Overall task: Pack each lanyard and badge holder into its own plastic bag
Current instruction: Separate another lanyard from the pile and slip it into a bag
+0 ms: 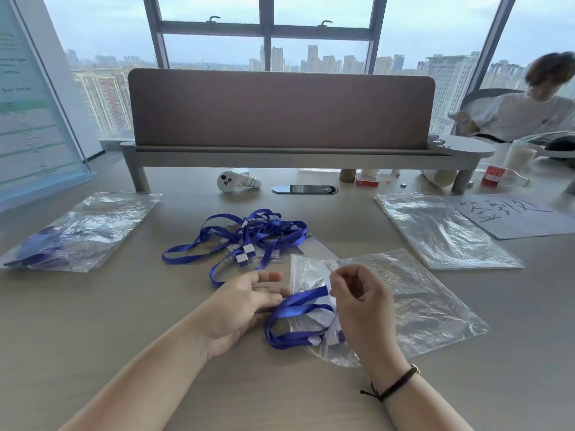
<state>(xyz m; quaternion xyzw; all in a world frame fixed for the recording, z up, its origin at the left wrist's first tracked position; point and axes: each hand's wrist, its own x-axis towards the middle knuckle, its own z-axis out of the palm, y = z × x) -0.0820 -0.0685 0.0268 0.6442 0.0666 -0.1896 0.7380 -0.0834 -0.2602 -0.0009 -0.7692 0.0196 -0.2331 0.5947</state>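
Observation:
A clear plastic bag (413,293) lies on the table before me, its red-lined mouth turned left. My right hand (361,303) pinches the bag's upper lip and lifts it. A blue lanyard (295,309) with its badge holder sits half inside the mouth, loops hanging out toward me. My left hand (239,306) rests beside it, fingers straight and touching the ribbon. A tangled pile of blue lanyards with badge holders (249,237) lies behind my hands.
A stack of packed bags (77,231) lies at the left, a stack of bare bags (441,231) at the right beside a sheet with handwriting (510,213). A white controller (230,181) sits under the desk divider (280,110). Another person (529,110) sits far right.

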